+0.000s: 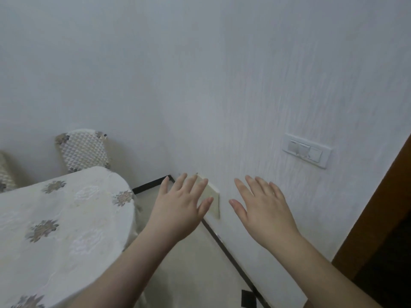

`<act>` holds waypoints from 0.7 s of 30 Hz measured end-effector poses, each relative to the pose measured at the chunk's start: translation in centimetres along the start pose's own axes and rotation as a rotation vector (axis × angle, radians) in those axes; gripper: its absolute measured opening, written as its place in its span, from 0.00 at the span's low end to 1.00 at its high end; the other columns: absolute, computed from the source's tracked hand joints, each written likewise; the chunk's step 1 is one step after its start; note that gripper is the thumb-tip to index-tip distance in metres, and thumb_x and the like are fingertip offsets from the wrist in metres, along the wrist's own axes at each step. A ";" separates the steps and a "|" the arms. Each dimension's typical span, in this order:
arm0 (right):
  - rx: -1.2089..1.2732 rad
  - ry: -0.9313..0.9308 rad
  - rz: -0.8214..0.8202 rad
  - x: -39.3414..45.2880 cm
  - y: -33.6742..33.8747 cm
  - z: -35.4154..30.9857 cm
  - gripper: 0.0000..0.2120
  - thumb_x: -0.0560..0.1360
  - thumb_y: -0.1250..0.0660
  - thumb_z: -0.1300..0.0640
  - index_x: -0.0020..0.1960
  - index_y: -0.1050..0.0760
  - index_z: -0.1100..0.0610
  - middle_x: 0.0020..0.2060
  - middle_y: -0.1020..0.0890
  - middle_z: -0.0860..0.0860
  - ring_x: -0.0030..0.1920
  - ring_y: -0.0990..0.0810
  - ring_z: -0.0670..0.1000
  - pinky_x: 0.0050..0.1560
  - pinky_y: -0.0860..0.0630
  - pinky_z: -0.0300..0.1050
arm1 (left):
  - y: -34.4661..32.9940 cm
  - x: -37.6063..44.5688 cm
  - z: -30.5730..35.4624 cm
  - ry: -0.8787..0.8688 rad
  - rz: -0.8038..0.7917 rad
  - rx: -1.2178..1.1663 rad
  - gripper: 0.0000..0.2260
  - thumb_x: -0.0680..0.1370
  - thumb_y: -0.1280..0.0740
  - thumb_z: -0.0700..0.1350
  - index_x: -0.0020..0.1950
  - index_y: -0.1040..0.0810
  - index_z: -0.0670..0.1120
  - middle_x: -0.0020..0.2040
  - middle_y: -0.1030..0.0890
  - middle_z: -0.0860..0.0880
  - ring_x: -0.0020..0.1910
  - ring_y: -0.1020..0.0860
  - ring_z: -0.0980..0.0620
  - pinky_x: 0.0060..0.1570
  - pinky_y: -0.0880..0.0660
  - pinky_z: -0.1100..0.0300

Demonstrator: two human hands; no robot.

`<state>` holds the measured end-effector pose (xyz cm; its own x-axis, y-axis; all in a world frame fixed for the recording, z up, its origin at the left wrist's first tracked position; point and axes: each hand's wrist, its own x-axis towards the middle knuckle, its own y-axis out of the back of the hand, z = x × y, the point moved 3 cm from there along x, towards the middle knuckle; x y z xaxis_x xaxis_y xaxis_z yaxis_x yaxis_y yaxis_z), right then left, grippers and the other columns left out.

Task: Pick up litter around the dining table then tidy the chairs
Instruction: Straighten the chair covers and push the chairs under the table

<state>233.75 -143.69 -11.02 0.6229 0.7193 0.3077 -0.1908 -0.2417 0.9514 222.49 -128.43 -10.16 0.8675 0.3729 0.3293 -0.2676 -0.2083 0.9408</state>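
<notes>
beside the table, both hands spread open, empty.

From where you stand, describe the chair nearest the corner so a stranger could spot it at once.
Start at the dining table with its cream flowered cloth, at lower left. Behind its far edge, against the white wall, a chair back stands upright. It shows whole, with a quilted diamond cover and flowered top corners, while the other chair is cut off by the left edge.
</notes>
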 end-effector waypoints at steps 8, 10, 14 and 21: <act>0.086 0.139 -0.027 9.5 -4.8 -0.7 0.37 0.78 0.67 0.36 0.73 0.35 0.51 0.69 0.27 0.53 0.69 0.29 0.57 0.69 0.36 0.56 | -3.1 5.0 -3.7 0.148 -0.050 0.011 0.31 0.77 0.62 0.65 0.77 0.45 0.58 0.77 0.39 0.53 0.77 0.46 0.52 0.75 0.50 0.44; 0.097 0.178 -0.009 11.9 -5.9 -2.3 0.37 0.79 0.67 0.37 0.71 0.30 0.52 0.66 0.24 0.54 0.66 0.26 0.57 0.66 0.33 0.56 | -4.2 5.9 -5.7 0.186 -0.064 0.022 0.30 0.77 0.63 0.65 0.78 0.46 0.58 0.77 0.39 0.53 0.78 0.46 0.51 0.75 0.51 0.44; 0.124 0.233 -0.006 17.3 -8.3 -5.7 0.33 0.80 0.62 0.39 0.68 0.26 0.54 0.61 0.21 0.56 0.61 0.23 0.58 0.62 0.29 0.57 | -6.4 8.1 -10.7 0.261 -0.072 0.023 0.32 0.76 0.65 0.64 0.78 0.46 0.58 0.78 0.40 0.53 0.78 0.47 0.51 0.74 0.53 0.45; 0.090 0.341 -0.010 26.9 -11.8 -12.1 0.32 0.77 0.56 0.37 0.70 0.30 0.52 0.64 0.23 0.55 0.63 0.24 0.57 0.64 0.30 0.56 | -9.3 12.3 -20.1 0.312 -0.088 0.033 0.34 0.74 0.68 0.64 0.78 0.50 0.56 0.78 0.43 0.54 0.78 0.51 0.53 0.74 0.57 0.47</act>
<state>243.53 -113.58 -13.83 0.3324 0.8942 0.2999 -0.1094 -0.2793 0.9540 227.25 -103.76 -13.24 0.7147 0.6490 0.2606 -0.1794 -0.1901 0.9652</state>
